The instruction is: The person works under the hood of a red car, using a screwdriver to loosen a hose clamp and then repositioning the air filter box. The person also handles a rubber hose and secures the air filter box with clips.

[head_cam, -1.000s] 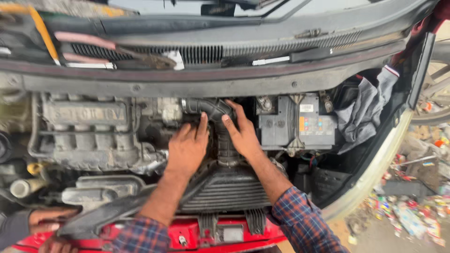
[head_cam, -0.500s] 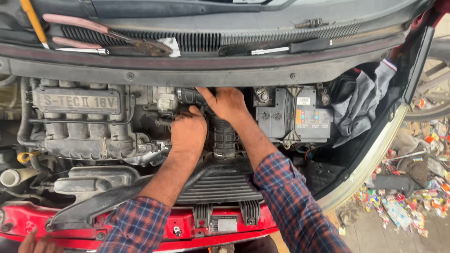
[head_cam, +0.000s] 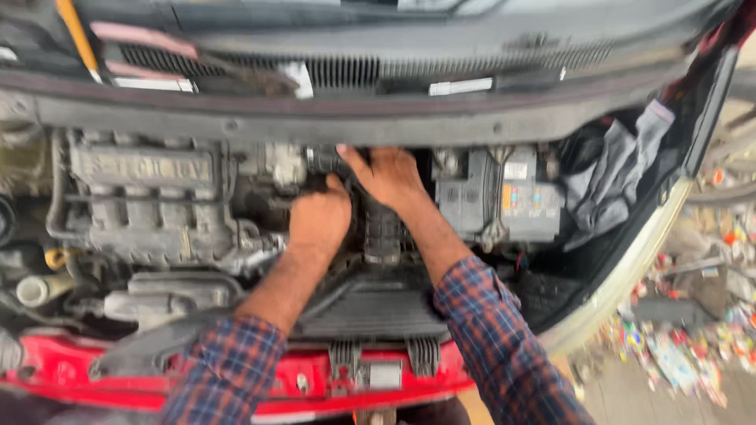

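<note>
Head view looks down into an open engine bay, frame a bit motion-blurred. Left hand (head_cam: 319,216) is curled knuckles-up, fingers bent down onto the black ribbed rubber intake hose (head_cam: 383,232) where it meets the engine side; whether it truly clamps the hose end I cannot tell, fingertips are hidden. Right hand (head_cam: 387,175) lies spread over the top of the same hose, thumb pointing toward the dark round hose end (head_cam: 321,160) just above the left knuckles, palm pressing, not closed around anything visible. Hose runs from between both hands down to the black finned plastic air-box cover (head_cam: 370,311) just below the wrists. Grey boxy car battery with a pale label (head_cam: 504,201) sits just right of the right forearm; crumpled grey cloth (head_cam: 610,169) further right. Grey ribbed metal engine cover (head_cam: 146,197) is well left of the left hand. Red painted front crossmember (head_cam: 315,378) lies under the plaid sleeves. Judgement: to work this joint well, steady the hose body with one hand, twist the end squarely with the other, keep knuckles off the battery terminals, avoid kinking the ribs.
</note>
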